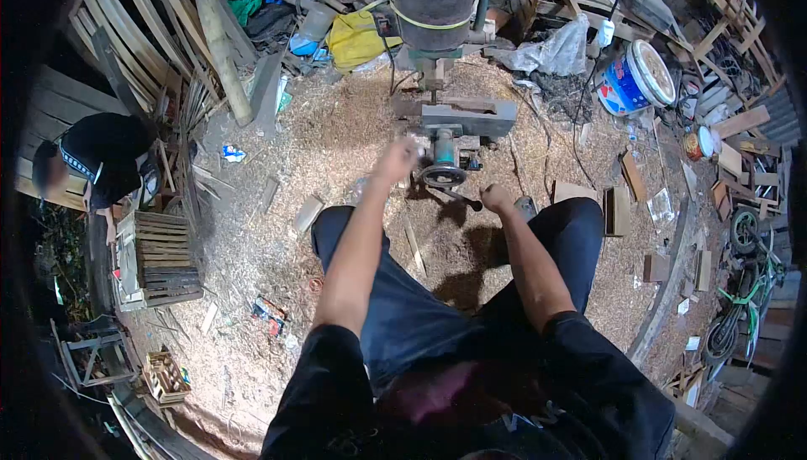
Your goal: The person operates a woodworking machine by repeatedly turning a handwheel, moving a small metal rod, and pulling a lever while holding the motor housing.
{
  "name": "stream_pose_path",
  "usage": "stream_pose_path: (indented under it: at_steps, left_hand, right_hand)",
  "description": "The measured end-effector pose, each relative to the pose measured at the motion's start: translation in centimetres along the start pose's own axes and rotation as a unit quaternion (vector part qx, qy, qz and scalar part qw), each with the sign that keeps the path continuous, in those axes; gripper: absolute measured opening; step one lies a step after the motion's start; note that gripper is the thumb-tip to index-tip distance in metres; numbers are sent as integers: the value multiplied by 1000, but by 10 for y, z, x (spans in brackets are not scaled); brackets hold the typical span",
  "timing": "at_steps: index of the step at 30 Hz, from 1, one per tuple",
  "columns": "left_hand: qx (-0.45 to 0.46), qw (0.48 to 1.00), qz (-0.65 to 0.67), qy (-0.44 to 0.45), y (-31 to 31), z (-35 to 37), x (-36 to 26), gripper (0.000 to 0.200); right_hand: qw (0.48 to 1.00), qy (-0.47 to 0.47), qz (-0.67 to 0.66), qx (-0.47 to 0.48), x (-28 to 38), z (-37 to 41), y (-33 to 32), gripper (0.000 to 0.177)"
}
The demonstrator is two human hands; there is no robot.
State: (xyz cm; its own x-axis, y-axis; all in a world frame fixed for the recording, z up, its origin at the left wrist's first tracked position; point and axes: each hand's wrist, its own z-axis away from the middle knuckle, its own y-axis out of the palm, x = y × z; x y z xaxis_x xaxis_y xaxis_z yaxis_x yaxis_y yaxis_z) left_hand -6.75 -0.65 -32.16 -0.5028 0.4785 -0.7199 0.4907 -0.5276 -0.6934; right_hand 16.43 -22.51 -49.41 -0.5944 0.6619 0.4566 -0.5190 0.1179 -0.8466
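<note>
In front of my knees stands a machine with a round handwheel (444, 176), a green-blue body (445, 150) and a block of wood (471, 117) across its top. My left hand (398, 160) reaches to the left side of the machine, its fingers smeared by motion. Beside the black knob (476, 205) of a lever, my right hand (498, 198) is closed in a fist; whatever its fingers wrap is hidden.
Wood shavings (252, 224) cover the ground. A dark drum (433, 6) rises behind the machine. At left a person (101, 157) bends over by a slatted crate (168, 250). To the right are a blue-and-white bucket (630, 81), wood blocks (616, 212) and a green motorbike (748, 292).
</note>
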Motion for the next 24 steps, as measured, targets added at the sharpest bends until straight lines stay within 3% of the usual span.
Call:
stream_pose_path:
  at_steps: [1, 2, 3, 4, 7, 8, 12, 15, 19, 23, 24]
  left_hand:
    - [45, 999, -5, -15, 17, 22, -11, 37]
    - [15, 998, -18, 61, 50, 29, -3, 42]
    - [-18, 991, -27, 133, 78, 35, 8, 49]
    - [-7, 994, -20, 105, 77, 39, 3, 48]
    - [31, 999, 8, 39, 62, 37, -12, 44]
    - [44, 998, 24, 25, 55, 36, -16, 43]
    - [16, 999, 40, 11, 56, 35, -18, 37]
    - [12, 999, 30, -23, 57, 40, -20, 36]
    - [31, 998, -2, -55, 53, 38, -24, 35]
    - [19, 999, -5, -43, 55, 43, -24, 36]
    - [14, 999, -4, -37, 56, 43, -22, 37]
  right_hand:
    - [999, -31, 25, 33, 9, 9, -10, 52]
    - [995, -62, 50, 68, 28, 25, -31, 52]
    - [992, 11, -28, 126, 41, 30, -35, 51]
    - [976, 91, -98, 172, 48, 33, -34, 51]
    - [990, 1, 31, 135, 58, 33, -15, 51]
    - [984, 4, -5, 177, 40, 19, 2, 50]
    - [983, 100, -1, 152, 42, 35, -25, 47]
    - [989, 40, -11, 142, 58, 37, -18, 47]
    - [971, 65, -138, 183, 44, 40, -28, 46]
    - [990, 86, -27, 111, 55, 43, -21, 49]
    - [988, 77, -71, 117, 60, 39, -21, 53]
